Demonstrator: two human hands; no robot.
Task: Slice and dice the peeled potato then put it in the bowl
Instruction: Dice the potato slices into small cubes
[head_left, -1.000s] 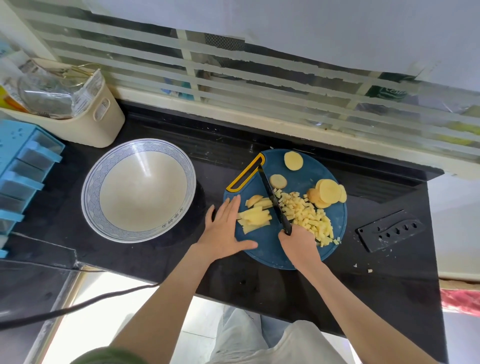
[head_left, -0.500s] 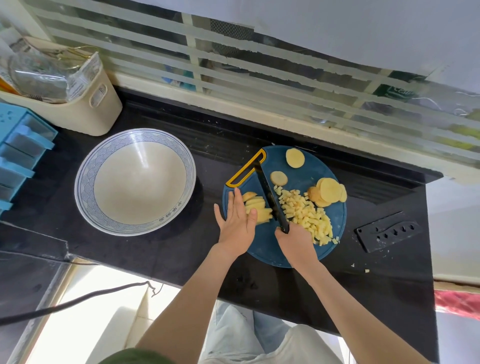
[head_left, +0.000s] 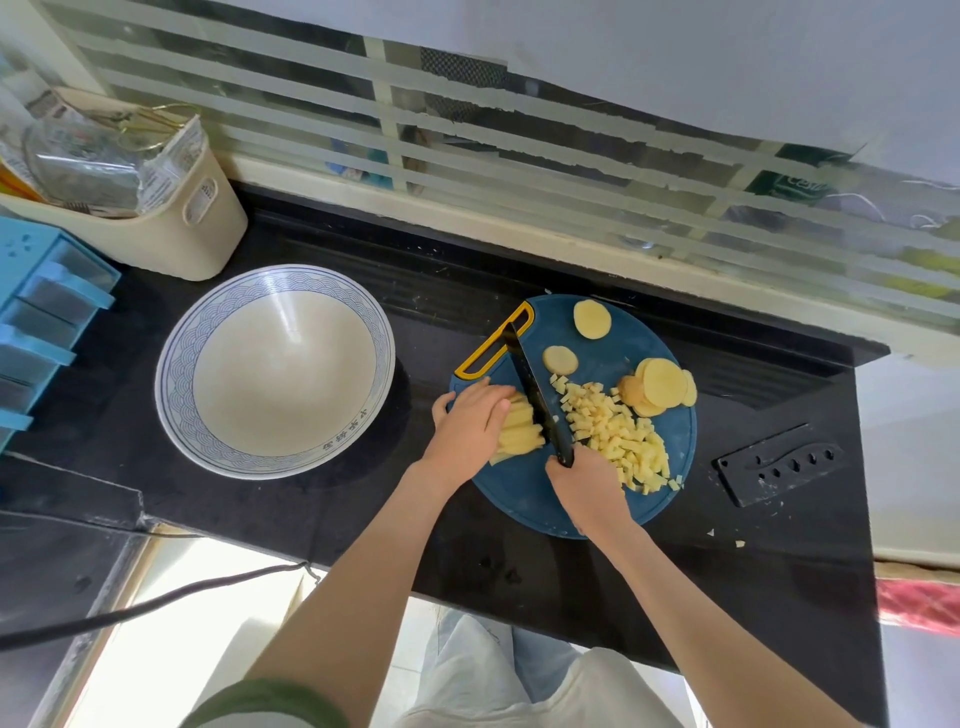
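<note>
A round blue cutting board (head_left: 524, 493) with a yellow handle lies on the black counter. My left hand (head_left: 470, 423) holds down a bundle of potato strips (head_left: 519, 434) with curled fingers. My right hand (head_left: 587, 488) grips the handle of a black knife (head_left: 535, 387), whose blade lies just right of the strips. A pile of potato dice (head_left: 615, 436) sits right of the blade. Stacked round slices (head_left: 660, 387) and two single slices (head_left: 592, 319) lie at the board's far side. The white bowl (head_left: 179, 374) with a blue rim stands to the left, holding nothing.
A black knife sheath (head_left: 776, 470) lies right of the board, with a few potato crumbs (head_left: 737, 543) near it. A cream basket (head_left: 171, 228) and blue drawers (head_left: 36, 322) stand at the far left. The counter's front edge runs just below my wrists.
My left hand slid right onto the potato strips and its fingers curled over them. The knife blade stays beside the strips.
</note>
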